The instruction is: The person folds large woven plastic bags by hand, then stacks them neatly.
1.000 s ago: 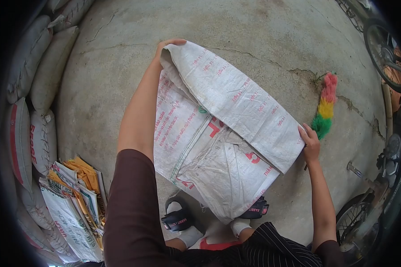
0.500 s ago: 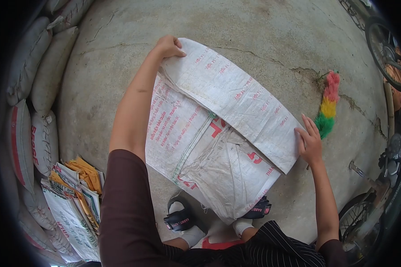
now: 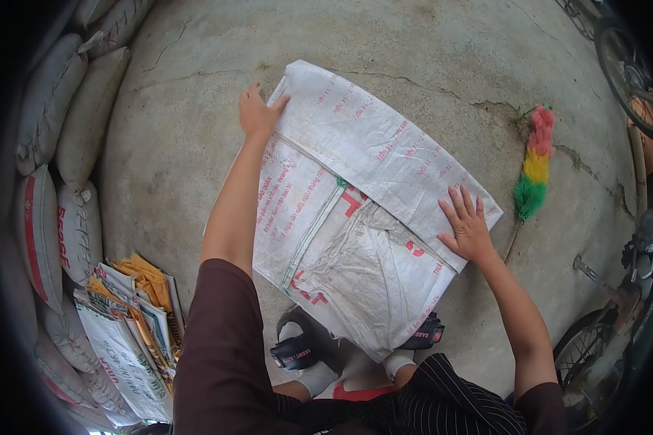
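Observation:
A white woven plastic sack (image 3: 384, 130) with red print lies on the concrete in front of my feet, its far part folded over toward me. My left hand (image 3: 260, 114) is at the fold's far left edge, fingers apart, the thumb touching the sack. Flat on the folded flap near its right end rests my right hand (image 3: 466, 223), fingers spread. Below the flap, a crumpled, greyish part of the sack (image 3: 363, 264) shows, with a green-stitched seam beside it.
Filled sacks (image 3: 43, 239) are stacked along the left. Near them stand folded sacks (image 3: 123, 348), white and yellow-orange. A pink, yellow and green duster (image 3: 535, 165) lies right of the sack. Bicycle parts (image 3: 580, 348) line the right side. My dark sandals (image 3: 297, 348) are just below the sack.
My left hand has let go of the sack's far left corner and moved slightly toward me. My right hand has shifted left from the flap's edge onto its surface, lying flatter.

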`<action>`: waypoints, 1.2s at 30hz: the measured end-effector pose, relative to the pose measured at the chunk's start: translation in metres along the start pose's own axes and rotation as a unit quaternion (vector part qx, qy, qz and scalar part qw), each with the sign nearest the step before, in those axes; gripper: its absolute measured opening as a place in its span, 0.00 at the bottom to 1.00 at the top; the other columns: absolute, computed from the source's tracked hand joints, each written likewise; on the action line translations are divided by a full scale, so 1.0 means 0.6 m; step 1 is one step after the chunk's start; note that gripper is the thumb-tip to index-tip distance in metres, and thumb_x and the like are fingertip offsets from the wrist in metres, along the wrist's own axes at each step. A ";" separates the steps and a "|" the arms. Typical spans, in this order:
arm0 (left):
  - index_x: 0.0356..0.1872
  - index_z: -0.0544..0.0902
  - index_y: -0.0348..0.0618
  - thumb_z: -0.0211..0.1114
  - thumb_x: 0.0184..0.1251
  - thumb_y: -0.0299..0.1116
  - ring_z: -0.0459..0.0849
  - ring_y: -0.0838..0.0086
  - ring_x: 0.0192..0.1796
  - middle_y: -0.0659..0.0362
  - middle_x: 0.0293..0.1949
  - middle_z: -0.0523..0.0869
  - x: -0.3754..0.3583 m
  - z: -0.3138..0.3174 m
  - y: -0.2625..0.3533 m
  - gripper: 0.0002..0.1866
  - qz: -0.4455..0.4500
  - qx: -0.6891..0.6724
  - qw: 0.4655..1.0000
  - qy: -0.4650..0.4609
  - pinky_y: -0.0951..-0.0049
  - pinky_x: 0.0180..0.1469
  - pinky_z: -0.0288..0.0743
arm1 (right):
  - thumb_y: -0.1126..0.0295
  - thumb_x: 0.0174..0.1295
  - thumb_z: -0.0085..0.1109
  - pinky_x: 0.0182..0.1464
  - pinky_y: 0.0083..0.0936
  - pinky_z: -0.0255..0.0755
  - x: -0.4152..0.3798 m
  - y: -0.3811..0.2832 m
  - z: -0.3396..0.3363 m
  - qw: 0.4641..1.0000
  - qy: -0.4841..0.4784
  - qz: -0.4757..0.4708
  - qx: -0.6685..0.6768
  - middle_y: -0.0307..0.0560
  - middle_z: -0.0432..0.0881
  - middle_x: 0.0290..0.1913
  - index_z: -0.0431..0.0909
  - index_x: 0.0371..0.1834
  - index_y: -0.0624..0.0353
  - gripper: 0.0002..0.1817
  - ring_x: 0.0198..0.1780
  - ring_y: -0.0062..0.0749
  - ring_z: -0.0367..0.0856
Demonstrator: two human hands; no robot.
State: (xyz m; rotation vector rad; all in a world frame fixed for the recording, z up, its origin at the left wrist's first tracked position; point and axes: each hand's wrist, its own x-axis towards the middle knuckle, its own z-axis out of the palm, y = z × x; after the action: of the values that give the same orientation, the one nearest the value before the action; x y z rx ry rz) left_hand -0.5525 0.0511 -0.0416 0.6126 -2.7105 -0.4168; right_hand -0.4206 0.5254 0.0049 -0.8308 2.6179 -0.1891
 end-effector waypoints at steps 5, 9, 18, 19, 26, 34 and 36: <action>0.38 0.79 0.40 0.74 0.42 0.56 0.82 0.62 0.42 0.51 0.38 0.83 -0.019 -0.063 -0.033 0.31 -0.110 0.021 0.978 -0.176 0.64 0.45 0.74 | 0.62 0.55 0.58 0.68 0.53 0.49 -0.023 -0.047 0.004 0.997 0.039 -0.036 -0.052 0.49 0.54 0.72 0.64 0.65 0.48 0.32 0.74 0.46 0.45; 0.33 0.80 0.42 0.73 0.41 0.60 0.84 0.64 0.37 0.52 0.33 0.85 -0.017 -0.079 -0.043 0.31 -0.153 0.055 0.958 -0.236 0.65 0.39 0.75 | 0.72 0.50 0.55 0.51 0.34 0.68 -0.040 -0.064 0.033 0.975 0.149 -0.165 0.016 0.47 0.71 0.57 0.72 0.56 0.52 0.25 0.54 0.43 0.70; 0.52 0.74 0.41 0.69 0.52 0.52 0.81 0.58 0.46 0.50 0.47 0.80 -0.066 -0.113 -0.143 0.31 0.056 0.061 0.985 -0.154 0.61 0.47 0.75 | 0.75 0.44 0.58 0.43 0.32 0.73 -0.095 -0.126 -0.007 0.987 0.015 -0.110 0.112 0.47 0.73 0.52 0.72 0.55 0.55 0.29 0.49 0.43 0.72; 0.57 0.71 0.43 0.67 0.56 0.45 0.81 0.56 0.47 0.49 0.51 0.77 -0.083 -0.126 -0.163 0.29 0.188 0.055 0.975 -0.108 0.60 0.48 0.75 | 0.75 0.41 0.59 0.45 0.33 0.73 -0.100 -0.126 -0.006 0.988 0.022 -0.110 0.105 0.49 0.73 0.53 0.71 0.56 0.56 0.31 0.49 0.45 0.71; 0.65 0.65 0.53 0.55 0.58 0.20 0.79 0.55 0.50 0.46 0.53 0.74 -0.217 -0.263 -0.227 0.31 0.312 0.187 0.896 -0.255 0.65 0.47 0.77 | 0.77 0.34 0.57 0.52 0.35 0.69 -0.103 -0.116 0.009 0.983 0.044 -0.119 0.135 0.52 0.71 0.56 0.68 0.59 0.58 0.38 0.52 0.50 0.68; 0.72 0.55 0.60 0.55 0.55 0.17 0.79 0.61 0.39 0.52 0.42 0.75 -0.269 -0.300 -0.273 0.42 0.244 0.222 0.902 -0.277 0.65 0.43 0.76 | 0.75 0.33 0.61 0.60 0.44 0.63 -0.142 -0.138 -0.023 0.987 -0.066 -0.123 0.084 0.54 0.63 0.65 0.65 0.63 0.53 0.43 0.62 0.57 0.61; 0.72 0.55 0.61 0.55 0.56 0.17 0.78 0.62 0.39 0.53 0.40 0.75 -0.267 -0.296 -0.283 0.42 0.253 0.241 0.897 -0.272 0.66 0.43 0.76 | 0.74 0.33 0.63 0.62 0.49 0.60 -0.156 -0.145 -0.022 0.989 -0.087 -0.115 0.031 0.55 0.59 0.68 0.64 0.65 0.51 0.44 0.67 0.59 0.58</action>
State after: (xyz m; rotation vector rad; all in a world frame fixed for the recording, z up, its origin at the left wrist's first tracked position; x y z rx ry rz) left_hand -0.2876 -0.0593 0.0192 -0.1627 -3.3772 0.2769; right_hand -0.3098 0.5087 0.0676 -1.0763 2.3403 -0.2472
